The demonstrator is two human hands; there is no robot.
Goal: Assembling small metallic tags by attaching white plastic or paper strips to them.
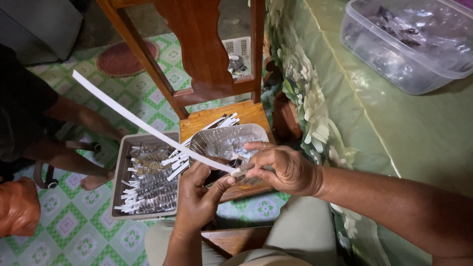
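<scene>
Both hands, left hand and right hand, pinch fingers on the white strip, best kept taut over the grey tray.

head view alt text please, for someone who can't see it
Two hands, left hand and right hand, pinch a long white paper strip over a wooden chair. A grey tray of strip-wrapped bundles sits alongside; a clear plastic tub rests on the green table.
</scene>
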